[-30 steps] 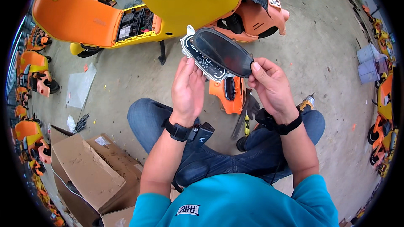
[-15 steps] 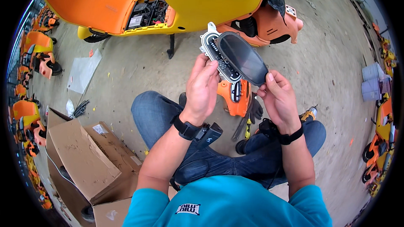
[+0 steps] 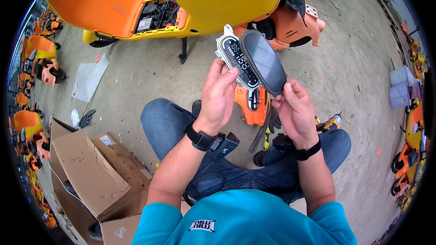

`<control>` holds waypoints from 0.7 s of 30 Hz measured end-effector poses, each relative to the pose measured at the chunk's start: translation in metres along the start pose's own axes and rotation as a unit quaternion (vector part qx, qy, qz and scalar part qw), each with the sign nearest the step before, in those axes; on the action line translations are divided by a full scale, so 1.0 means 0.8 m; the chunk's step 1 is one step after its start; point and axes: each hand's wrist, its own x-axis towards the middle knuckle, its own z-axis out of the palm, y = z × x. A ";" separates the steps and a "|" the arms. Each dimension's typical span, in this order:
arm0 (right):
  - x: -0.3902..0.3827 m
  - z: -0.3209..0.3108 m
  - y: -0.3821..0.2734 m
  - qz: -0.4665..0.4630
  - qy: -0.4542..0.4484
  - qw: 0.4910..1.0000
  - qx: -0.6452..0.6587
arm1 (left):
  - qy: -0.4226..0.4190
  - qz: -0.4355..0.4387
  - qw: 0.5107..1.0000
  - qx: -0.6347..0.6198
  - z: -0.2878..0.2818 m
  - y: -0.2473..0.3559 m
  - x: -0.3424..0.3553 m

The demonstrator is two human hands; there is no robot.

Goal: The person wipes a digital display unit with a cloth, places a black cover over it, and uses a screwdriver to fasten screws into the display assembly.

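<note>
My left hand (image 3: 217, 95) grips an oval scooter dashboard display (image 3: 235, 57) by its lower left edge, thumb on its front. The display has a white rim, a black face with pale segment markings and a tab at the top. Between the thumb and fingers of my right hand (image 3: 294, 109) is the lower end of a dark, glossy oval display cover (image 3: 264, 61). The cover is tilted beside the display and hides part of its right edge. Below both hands, an orange scooter panel (image 3: 247, 104) with an oval opening lies on the floor between my legs.
A yellow and orange scooter (image 3: 218, 4) stands ahead, its battery bay uncovered. Open cardboard boxes (image 3: 91, 172) sit at my left. Near my right knee lies a power drill (image 3: 334, 121); a yellow-handled screwdriver (image 3: 266, 139) is by the panel. White buckets (image 3: 399, 88) stand far right.
My right hand has shifted slightly left and down, turning the cover. More of the display face now shows, and the cover's surface reflects more light. My left hand is nearly still.
</note>
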 end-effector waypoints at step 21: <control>-0.003 0.022 -0.004 -0.022 -0.001 1.000 -0.017 | -0.010 -0.016 0.999 0.026 0.000 -0.003 -0.002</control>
